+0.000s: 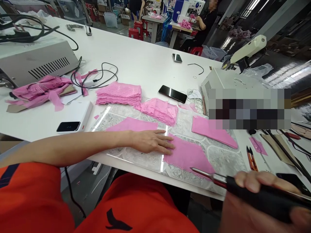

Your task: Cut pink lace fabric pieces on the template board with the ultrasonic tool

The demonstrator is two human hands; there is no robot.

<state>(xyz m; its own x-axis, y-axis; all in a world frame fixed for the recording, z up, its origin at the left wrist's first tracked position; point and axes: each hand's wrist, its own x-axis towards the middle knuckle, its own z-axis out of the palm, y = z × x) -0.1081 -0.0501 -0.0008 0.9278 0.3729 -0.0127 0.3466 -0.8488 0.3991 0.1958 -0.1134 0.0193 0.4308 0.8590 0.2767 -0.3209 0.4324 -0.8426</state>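
Note:
My left hand (pixel 152 141) lies flat with its fingers spread, fingertips on the left edge of a pink fabric piece (pixel 187 153). Another pink fabric piece (pixel 133 124) lies partly hidden behind my left wrist. In the right foreground my right hand (pixel 262 207), blurred and cut off by the frame, is closed round the black handle of a soldering iron (pixel 220 179). The iron's pointed metal tip is over the lower right edge of the fabric piece; whether it touches, I cannot tell. Under the fabric is a clear sheet (pixel 138 160) over a grey marbled surface.
Two stacks of pink lace (pixel 119 92) (pixel 160 110) and a folded pink stack (pixel 213 131) lie beyond my hands. A black phone (pixel 173 94), orange-handled snips (pixel 251 159) and a grey metal box (pixel 228 84) are nearby. Cables (pixel 102 76) loop at left. A person (pixel 206 26) sits far behind.

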